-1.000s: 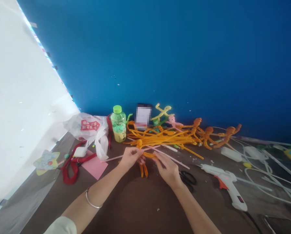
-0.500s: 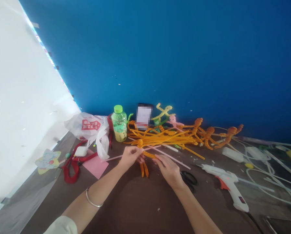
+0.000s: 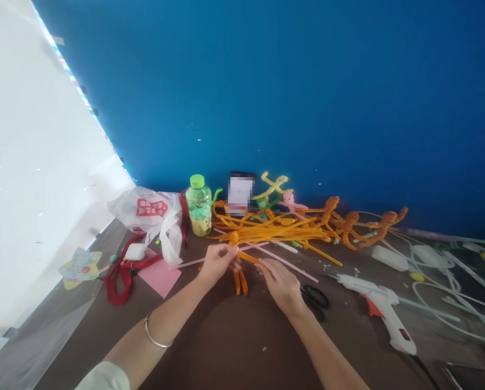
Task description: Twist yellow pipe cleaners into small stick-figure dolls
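Note:
My left hand [image 3: 221, 261] is closed around the middle of an orange pipe-cleaner figure [image 3: 240, 283]. Its rounded top shows above my fingers and its strands hang below them. Between finger and thumb, my right hand [image 3: 279, 280] pinches the end of orange pipe cleaner strands [image 3: 248, 257] that stretch sideways from the figure. Just beyond both hands lies a pile of loose orange pipe cleaners [image 3: 275, 232]. Pink pipe cleaners [image 3: 293, 264] lie at its near side. My fingers hide part of the figure's middle.
Right of my hands are black scissors [image 3: 316, 298], a white glue gun [image 3: 382, 309] and white cables [image 3: 449, 314]. Behind the pile stand a green-capped bottle [image 3: 199, 208], a phone [image 3: 241, 192] and finished-looking orange figures [image 3: 350, 225]. Leftward lie a plastic bag [image 3: 144, 206], red strap [image 3: 119, 287] and pink paper [image 3: 161, 275].
Both hands stay almost in place with the same grips. The strands between them look slightly closer together; otherwise only the view has shifted a little.

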`<control>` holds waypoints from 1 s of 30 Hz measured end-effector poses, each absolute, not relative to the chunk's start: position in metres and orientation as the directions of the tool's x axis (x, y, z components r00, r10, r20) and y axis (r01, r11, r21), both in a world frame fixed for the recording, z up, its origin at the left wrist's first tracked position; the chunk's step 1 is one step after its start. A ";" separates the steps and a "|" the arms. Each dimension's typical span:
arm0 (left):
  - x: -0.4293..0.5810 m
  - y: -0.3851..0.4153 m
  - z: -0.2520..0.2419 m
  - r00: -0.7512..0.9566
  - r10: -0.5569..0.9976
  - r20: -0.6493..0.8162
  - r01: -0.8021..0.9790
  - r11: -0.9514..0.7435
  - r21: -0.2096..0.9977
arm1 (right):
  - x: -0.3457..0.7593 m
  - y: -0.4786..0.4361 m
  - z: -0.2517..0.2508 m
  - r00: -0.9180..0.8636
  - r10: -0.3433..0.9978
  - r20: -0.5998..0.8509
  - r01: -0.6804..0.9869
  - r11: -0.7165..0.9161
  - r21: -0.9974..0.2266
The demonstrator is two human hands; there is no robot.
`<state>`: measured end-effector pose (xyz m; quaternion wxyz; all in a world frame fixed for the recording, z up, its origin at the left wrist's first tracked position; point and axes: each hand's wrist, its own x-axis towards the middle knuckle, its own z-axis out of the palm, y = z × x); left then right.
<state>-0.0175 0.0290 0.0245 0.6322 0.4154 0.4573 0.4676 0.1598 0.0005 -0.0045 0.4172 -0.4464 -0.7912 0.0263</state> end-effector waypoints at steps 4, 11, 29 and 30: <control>-0.017 0.028 0.022 0.127 0.974 -0.188 -0.214 0.212 0.954 | 0.160 0.000 -0.005 -0.254 0.714 0.652 0.691 0.606 -0.395; -0.019 0.028 0.018 0.134 0.978 -0.160 -0.228 0.187 0.955 | 0.154 -0.003 -0.003 -0.137 0.792 0.595 0.593 0.547 -0.591; -0.016 0.021 0.016 -0.014 1.000 -0.011 -0.174 0.008 0.985 | 0.138 0.003 0.016 0.001 0.998 -0.061 -0.479 -0.053 -0.876; -0.017 0.022 0.015 -0.041 0.998 0.041 -0.129 -0.046 0.991 | 0.137 0.003 0.016 -0.016 0.998 -0.063 -0.479 -0.063 -0.875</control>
